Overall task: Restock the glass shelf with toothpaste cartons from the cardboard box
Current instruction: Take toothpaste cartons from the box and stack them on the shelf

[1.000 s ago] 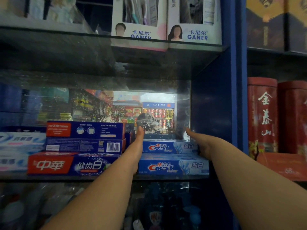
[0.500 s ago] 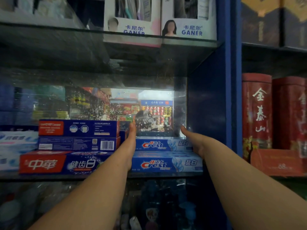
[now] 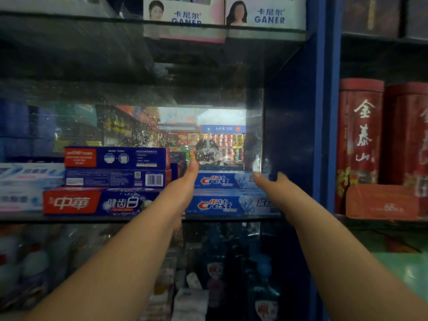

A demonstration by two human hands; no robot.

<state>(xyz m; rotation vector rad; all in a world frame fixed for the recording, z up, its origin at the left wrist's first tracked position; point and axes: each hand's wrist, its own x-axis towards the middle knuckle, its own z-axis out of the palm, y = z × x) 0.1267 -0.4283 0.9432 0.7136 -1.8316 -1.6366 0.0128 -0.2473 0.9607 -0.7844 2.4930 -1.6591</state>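
Note:
Two blue Crest toothpaste cartons lie stacked at the right end of the glass shelf [image 3: 92, 218]: an upper carton [image 3: 222, 180] and a lower carton [image 3: 222, 205]. My left hand [image 3: 188, 179] is flat against the upper carton's left end, fingers pointing inward. My right hand [image 3: 271, 184] covers its right end, thumb up, so the carton sits between both hands. To the left lies a red and blue carton [image 3: 97, 202] with two dark blue cartons [image 3: 115, 167] on top. The cardboard box is out of view.
White toothpaste cartons [image 3: 23, 181] fill the shelf's far left. A mirrored back panel [image 3: 208, 126] reflects a shop. The blue upright [image 3: 322, 112] bounds the shelf on the right, with red tins [image 3: 361, 130] beyond. Ganer boxes [image 3: 266, 15] stand above, bottles [image 3: 231, 262] below.
Both hands stay at the ends of the upper Crest carton. Only the view has shifted slightly; the cartons have not visibly moved.

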